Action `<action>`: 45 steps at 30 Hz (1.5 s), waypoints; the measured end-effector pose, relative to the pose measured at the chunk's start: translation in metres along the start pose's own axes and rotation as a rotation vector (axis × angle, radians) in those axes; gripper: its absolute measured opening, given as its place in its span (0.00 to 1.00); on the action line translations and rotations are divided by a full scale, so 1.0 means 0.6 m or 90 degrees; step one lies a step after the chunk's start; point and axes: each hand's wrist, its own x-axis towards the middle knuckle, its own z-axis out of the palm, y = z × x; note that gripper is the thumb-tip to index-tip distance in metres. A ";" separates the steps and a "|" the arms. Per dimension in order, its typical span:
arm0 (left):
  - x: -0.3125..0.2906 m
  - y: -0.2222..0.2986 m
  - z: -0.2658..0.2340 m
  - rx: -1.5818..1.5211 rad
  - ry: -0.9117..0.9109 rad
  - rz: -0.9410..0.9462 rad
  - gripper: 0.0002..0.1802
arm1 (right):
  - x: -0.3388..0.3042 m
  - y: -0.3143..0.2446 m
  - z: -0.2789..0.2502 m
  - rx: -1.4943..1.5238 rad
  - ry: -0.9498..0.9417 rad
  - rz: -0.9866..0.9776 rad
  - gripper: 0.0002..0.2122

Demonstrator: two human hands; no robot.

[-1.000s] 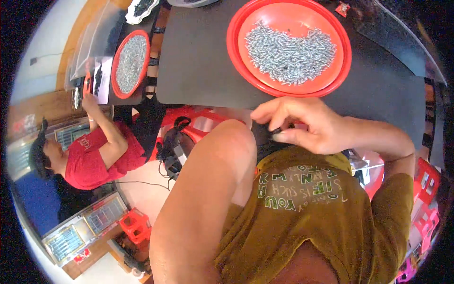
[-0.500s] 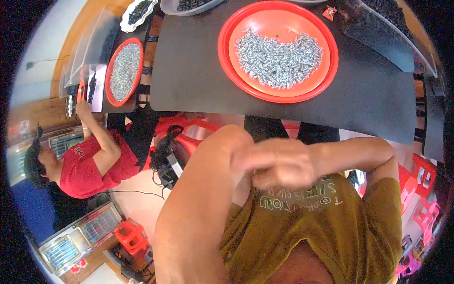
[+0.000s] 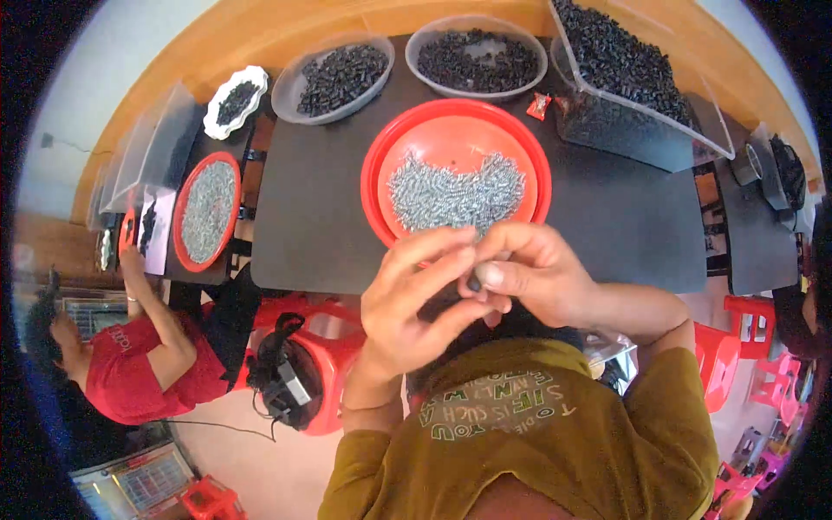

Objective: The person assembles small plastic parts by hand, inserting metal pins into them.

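Observation:
In front of my chest, over the near rim of a red round basin, both of my hands come together. Pinched between thumb and fingers of my right hand is a small dark piece; its exact kind is too small to tell. My left hand curves around the near side of it, thumb and fingers apart, fingertips close to the right hand's. Many small silvery metal pieces lie heaped in the basin, partly hidden by my fingers.
Clear bowls of small black parts stand at the table's back, beside a large transparent bin of them. A red-wrapped packet lies nearby. At left, a person in red works by another red basin. Red stools stand below.
My view has shifted, showing more of the table's back. My hands, crossed and blurred at my chest before, have moved up to the basin's near rim and now meet around the small dark piece.

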 end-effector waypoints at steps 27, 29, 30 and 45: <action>-0.035 -0.118 0.019 -0.874 0.321 -0.510 0.10 | 0.201 -0.003 -0.205 -1.389 -0.016 -0.193 0.03; -0.030 -0.121 0.023 -0.885 0.314 -0.531 0.10 | 0.202 -0.002 -0.201 -1.399 -0.018 -0.192 0.04; -0.028 -0.123 0.024 -0.911 0.311 -0.532 0.09 | 0.204 -0.003 -0.194 -1.410 -0.026 -0.189 0.04; -0.007 -0.119 0.045 -0.744 0.173 -0.433 0.14 | 0.088 -0.033 -0.107 -0.303 0.036 -0.129 0.07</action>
